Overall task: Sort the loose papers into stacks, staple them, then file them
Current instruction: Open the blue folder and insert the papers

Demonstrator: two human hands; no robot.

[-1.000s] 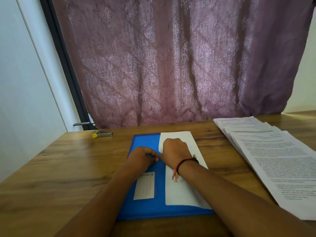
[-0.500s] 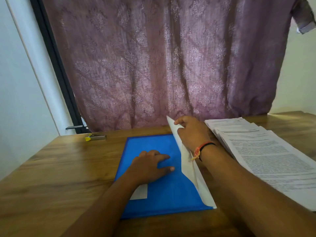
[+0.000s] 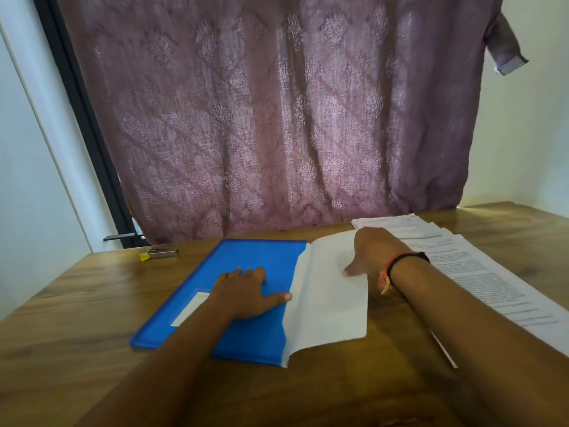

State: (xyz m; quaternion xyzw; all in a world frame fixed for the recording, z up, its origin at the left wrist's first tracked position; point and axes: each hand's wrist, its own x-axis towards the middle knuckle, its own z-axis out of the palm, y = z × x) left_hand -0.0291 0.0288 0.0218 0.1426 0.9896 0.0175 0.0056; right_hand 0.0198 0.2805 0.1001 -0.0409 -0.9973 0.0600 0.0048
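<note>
Stapler [image 3: 160, 253] lies far left on worktop [image 3: 77, 303]. Left hand [image 3: 246, 295] lies flat on blue folder [image 3: 246, 257], grip open. White sheet [image 3: 326, 303] lies folded out rightward. Right hand [image 3: 372, 254] rests on it, fingers hidden, grip undetermined. Loose papers [image 3: 480, 272] fan out at right.

My right hand [image 3: 375, 248] hides its own fingers; the loose papers [image 3: 480, 272] blur unreadably and run off the right edge.
</note>
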